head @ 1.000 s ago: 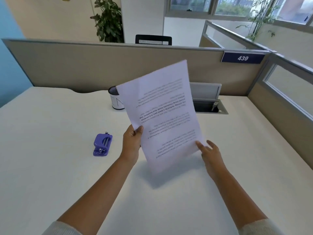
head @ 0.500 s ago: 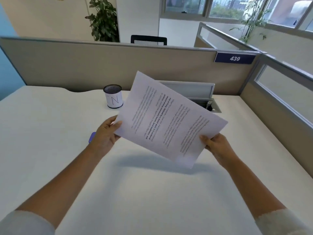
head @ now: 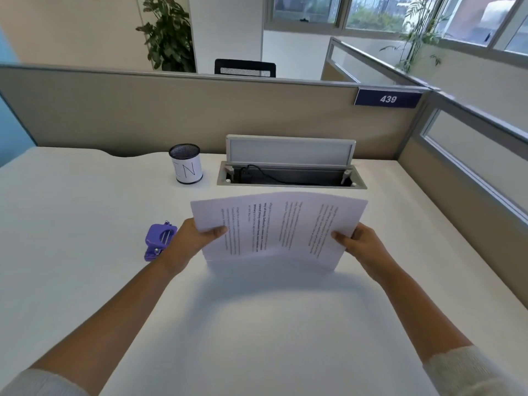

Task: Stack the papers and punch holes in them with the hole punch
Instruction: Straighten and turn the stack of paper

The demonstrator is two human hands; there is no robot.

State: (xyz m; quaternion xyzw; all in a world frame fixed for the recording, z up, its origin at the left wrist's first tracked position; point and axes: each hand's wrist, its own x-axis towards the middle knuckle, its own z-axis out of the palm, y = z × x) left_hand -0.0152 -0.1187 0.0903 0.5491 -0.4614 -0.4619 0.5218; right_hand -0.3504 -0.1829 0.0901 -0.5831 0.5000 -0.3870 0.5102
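Note:
A thin stack of printed white papers stands on its long edge on the white desk, turned sideways and slightly bowed. My left hand grips its left short edge, thumb on the front. My right hand grips the right short edge the same way. A purple hole punch lies on the desk just left of my left hand, partly hidden by my wrist.
A mesh pen cup with a white label stands at the back. Beside it is an open cable tray with its lid raised. Beige partition walls close off the back and right of the desk.
The papers have swung from upright and raised to sideways and down onto the desk. Both hands moved to the short edges. The hole punch has come back into sight.

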